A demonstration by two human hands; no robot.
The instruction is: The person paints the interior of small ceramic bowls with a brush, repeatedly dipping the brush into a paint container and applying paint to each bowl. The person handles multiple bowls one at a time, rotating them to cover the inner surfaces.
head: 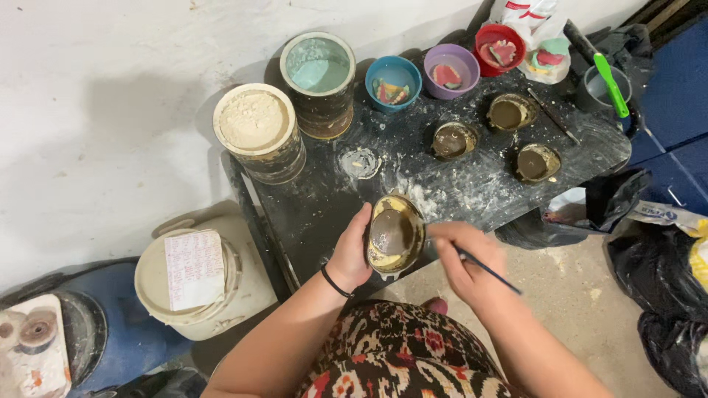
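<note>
Item, as I see it: left hand point(351, 254) cupping a small brown bowl point(395, 234) tilted toward me, exposing its inside to the thin brush point(488, 271) pinched in my right hand point(466, 264).

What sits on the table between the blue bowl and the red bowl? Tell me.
In the head view, a purple bowl sits between the blue bowl and the red bowl.

We are in a makeshift craft workshop. A dark, powder-smeared counter point(472, 184) carries small moulds point(537, 163) filled with brown mix, coloured bowls point(394, 79) and crusted tins of powder point(257, 127) on the far left. A lidded bucket point(193, 284) and black bags point(664, 295) sit on the bare concrete floor point(575, 287).
</note>
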